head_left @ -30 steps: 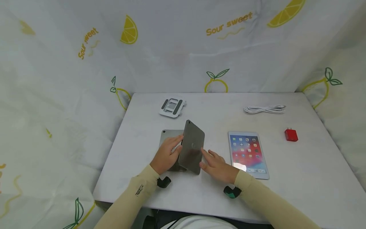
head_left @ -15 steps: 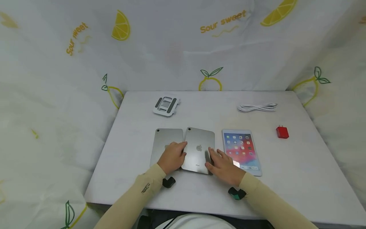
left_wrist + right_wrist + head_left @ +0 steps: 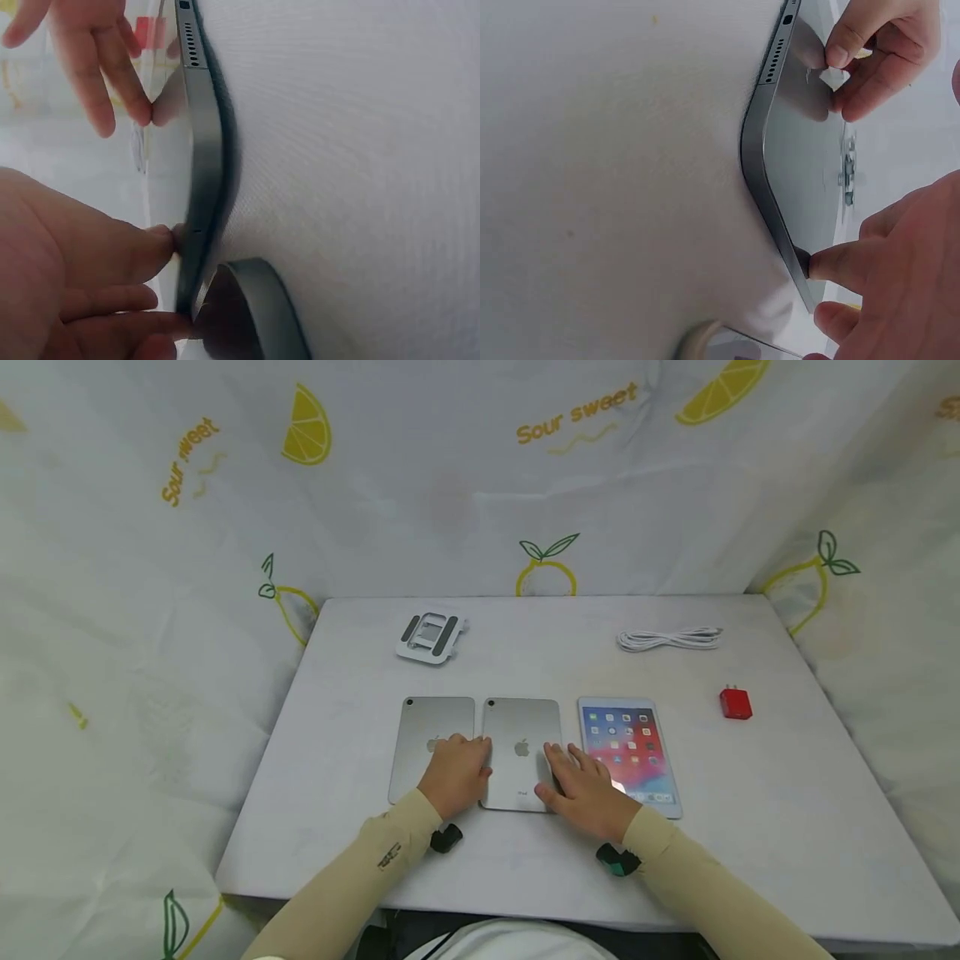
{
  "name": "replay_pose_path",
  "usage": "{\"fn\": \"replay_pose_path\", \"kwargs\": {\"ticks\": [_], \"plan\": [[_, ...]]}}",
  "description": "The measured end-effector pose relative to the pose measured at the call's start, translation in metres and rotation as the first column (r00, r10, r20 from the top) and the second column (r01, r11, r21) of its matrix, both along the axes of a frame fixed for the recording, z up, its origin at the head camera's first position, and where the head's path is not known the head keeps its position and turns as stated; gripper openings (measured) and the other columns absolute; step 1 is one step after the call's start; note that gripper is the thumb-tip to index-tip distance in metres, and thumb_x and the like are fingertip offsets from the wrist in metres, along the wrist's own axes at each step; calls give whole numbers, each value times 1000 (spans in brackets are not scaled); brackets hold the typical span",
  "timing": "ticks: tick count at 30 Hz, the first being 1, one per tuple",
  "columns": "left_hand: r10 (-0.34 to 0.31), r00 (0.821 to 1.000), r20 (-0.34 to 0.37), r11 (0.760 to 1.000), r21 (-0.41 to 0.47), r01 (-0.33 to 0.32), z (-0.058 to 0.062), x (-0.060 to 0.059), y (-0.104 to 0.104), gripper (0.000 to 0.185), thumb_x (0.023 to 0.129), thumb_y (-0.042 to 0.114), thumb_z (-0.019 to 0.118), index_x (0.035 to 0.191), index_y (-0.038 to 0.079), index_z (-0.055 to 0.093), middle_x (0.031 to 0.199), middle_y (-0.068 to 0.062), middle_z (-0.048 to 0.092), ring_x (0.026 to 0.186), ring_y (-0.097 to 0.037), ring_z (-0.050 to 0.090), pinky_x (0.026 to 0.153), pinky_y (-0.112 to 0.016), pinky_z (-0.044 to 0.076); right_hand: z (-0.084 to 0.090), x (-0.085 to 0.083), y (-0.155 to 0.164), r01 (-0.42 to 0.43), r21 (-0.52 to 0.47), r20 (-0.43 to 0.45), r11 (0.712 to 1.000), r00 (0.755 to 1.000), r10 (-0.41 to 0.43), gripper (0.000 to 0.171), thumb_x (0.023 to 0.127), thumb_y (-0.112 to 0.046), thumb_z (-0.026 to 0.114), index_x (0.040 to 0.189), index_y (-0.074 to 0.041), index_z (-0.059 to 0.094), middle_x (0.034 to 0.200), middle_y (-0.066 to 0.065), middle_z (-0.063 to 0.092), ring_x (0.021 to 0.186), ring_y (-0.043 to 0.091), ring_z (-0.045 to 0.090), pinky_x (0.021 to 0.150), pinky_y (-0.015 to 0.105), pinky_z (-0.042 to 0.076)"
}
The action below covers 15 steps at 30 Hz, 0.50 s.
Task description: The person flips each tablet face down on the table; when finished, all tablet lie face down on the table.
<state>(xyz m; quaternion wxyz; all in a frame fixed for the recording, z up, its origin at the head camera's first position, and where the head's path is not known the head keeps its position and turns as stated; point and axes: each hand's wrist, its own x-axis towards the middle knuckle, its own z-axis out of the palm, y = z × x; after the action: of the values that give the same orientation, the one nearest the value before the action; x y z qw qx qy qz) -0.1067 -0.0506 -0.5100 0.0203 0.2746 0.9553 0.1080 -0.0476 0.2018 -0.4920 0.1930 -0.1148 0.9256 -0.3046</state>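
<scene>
Silver-backed middle tablet [image 3: 521, 752], lying face down on the white table [image 3: 525, 877], is touched at its edges. Left hand [image 3: 455, 772] and right hand [image 3: 588, 789] are laid on it with relaxed fingers, nothing gripped.

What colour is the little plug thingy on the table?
The plug is bright red. It shows best in the head view.

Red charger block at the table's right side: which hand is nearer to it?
Right. The right hand rests on the middle tablet, beside the lit tablet, well short of the red charger block. The left hand lies farther left.
</scene>
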Motion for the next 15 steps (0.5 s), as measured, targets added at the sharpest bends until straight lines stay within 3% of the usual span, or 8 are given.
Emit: {"fn": "replay_pose_path", "kwargs": {"ticks": [2, 5, 10, 15], "plan": [[-9, 999, -36, 999, -32, 8, 2, 2, 4, 48, 101, 28, 76, 142, 5, 69, 141, -12, 69, 123, -29, 66, 95, -48, 55, 1, 1, 4, -15, 19, -27, 1000, 1000, 16, 83, 110, -53, 53, 171, -5, 22, 174, 19, 24, 160, 48, 8, 122, 73, 1], [-64, 997, -53, 995, -85, 59, 8, 5, 13, 56, 106, 38, 69, 151, 7, 61, 156, -10, 57, 141, -30, 55, 108, -50, 50, 1, 3, 14, -42, 97, -121, 994, 991, 53, 84, 108, -51, 57, 170, -5, 25, 174, 18, 25, 160, 49, 11, 123, 72, 4], [-213, 976, 31, 970, -110, 215, 10, 7, 35, 72, 112, 55, 48, 167, 10, 38, 173, -8, 31, 160, -30, 24, 127, -53, 24, -4, 3, 43, 9, 219, -246, 976, 968, 47, 87, 106, -52, 59, 169, -2, 26, 175, 21, 21, 159, 51, 12, 124, 71, 5], [-282, 956, 84, 955, -69, 288, 1, 5, 58, 75, 113, 58, 40, 168, 8, 34, 174, -8, 28, 162, -28, 18, 129, -50, 17, -11, 4, 73, 81, 244, -241, 966, 970, -21, 89, 106, -53, 59, 167, 3, 26, 172, 29, 21, 157, 54, 12, 123, 73, 4]]}}
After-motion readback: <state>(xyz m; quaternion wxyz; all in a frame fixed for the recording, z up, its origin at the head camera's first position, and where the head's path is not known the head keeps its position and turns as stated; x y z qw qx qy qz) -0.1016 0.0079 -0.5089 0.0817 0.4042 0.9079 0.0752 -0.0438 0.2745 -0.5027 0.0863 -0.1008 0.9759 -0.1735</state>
